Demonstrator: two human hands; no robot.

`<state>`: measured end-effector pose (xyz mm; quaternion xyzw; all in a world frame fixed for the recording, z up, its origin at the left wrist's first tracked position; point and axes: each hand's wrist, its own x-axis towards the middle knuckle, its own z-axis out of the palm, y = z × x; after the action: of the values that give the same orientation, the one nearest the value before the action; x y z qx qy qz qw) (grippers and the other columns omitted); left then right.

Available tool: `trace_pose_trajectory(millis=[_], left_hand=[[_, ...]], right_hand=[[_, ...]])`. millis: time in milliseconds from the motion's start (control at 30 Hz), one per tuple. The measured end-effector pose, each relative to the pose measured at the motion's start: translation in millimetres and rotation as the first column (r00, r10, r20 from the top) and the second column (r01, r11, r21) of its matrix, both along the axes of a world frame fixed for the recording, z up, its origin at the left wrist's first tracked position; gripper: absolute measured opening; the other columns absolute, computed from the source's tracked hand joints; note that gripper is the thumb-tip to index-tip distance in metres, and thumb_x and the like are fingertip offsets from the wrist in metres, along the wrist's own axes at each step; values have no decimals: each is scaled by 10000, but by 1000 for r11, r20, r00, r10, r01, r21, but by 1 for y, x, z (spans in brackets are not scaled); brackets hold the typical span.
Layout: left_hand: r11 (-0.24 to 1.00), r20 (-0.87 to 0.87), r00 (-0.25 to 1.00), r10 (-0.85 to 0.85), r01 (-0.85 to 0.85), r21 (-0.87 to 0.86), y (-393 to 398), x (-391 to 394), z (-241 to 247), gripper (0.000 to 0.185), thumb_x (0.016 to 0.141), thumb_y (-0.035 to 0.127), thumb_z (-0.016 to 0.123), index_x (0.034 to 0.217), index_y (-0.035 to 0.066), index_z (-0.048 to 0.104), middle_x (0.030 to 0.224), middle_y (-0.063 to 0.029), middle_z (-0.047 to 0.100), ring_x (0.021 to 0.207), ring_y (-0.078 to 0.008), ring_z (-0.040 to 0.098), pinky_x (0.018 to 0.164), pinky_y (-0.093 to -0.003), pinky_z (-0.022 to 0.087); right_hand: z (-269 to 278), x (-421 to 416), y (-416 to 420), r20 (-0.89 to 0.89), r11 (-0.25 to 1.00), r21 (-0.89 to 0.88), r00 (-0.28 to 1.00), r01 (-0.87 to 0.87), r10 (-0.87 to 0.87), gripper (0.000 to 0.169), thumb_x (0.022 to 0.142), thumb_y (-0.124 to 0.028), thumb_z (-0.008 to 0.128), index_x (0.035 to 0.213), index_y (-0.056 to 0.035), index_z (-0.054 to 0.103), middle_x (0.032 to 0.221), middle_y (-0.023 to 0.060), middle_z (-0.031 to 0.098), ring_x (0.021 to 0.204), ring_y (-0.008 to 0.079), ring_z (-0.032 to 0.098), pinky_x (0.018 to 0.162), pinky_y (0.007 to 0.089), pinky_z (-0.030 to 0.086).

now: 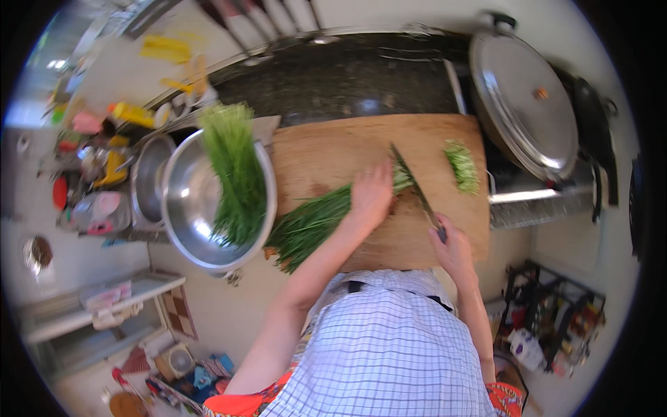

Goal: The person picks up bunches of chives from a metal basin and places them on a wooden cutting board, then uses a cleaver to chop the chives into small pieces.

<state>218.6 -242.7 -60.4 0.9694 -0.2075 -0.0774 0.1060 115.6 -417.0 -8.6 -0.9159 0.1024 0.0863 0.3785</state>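
My left hand (372,194) presses on a bunch of long green garlic chives or similar leaves (315,221) lying across a wooden cutting board (323,140). In my right hand (453,247) is the handle of a kitchen knife (417,185), its blade beside the pale cut ends of the bunch. A small heap of chopped pale stems (462,166) lies on the board to the right of the blade. Another bunch of the greens (234,177) rests in a stainless steel bowl (180,229) at the board's left, its pale ends over the far rim.
A large lidded pan (526,104) stands on the stove at the right, with a black pan (594,125) beside it. Left of the bowl are a smaller metal basin (151,182) and assorted bottles. Utensils hang along the back wall.
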Motion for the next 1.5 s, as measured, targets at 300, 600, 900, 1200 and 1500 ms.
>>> trace_pose_trajectory(millis=[300,600,900,1200,1500], left_hand=[[891,82,996,16,23,-452,12,-4,18,1037,605,392,796,1364,-41,238,1352,-249,335,1213,-396,377,976,-439,367],[873,340,936,93,88,-479,10,-4,-13,290,775,78,623,1038,-22,549,1086,-148,569,1009,-328,536,843,-403,449],[902,496,849,183,55,-428,-2,7,-11,151,770,57,610,915,27,579,962,-107,595,925,-283,572,769,-369,472],[836,386,870,306,-51,-546,-5,-4,-16,216,743,75,627,947,56,560,855,-101,587,778,-259,572,661,-352,469],[848,387,873,297,-56,-526,-5,-5,-21,124,801,102,600,922,80,581,926,-76,618,785,-264,585,652,-357,464]], right_hand=[[51,-2,9,7,996,28,997,80,-80,316,826,-161,621,1115,-47,561,864,163,651,748,309,637,660,375,501],[52,-5,26,35,997,13,996,81,-82,310,820,-162,638,1093,-39,559,919,138,656,755,284,639,656,364,502],[49,-6,28,84,998,-4,994,66,-65,314,816,-163,643,1097,-51,560,956,126,655,764,284,642,662,364,510],[39,-11,30,19,991,-46,992,123,-123,322,796,-123,650,1099,-34,585,977,156,652,838,295,647,727,354,507],[46,-6,23,34,991,-70,993,116,-114,328,786,-141,666,1087,-36,588,951,133,656,764,267,642,684,334,507]])
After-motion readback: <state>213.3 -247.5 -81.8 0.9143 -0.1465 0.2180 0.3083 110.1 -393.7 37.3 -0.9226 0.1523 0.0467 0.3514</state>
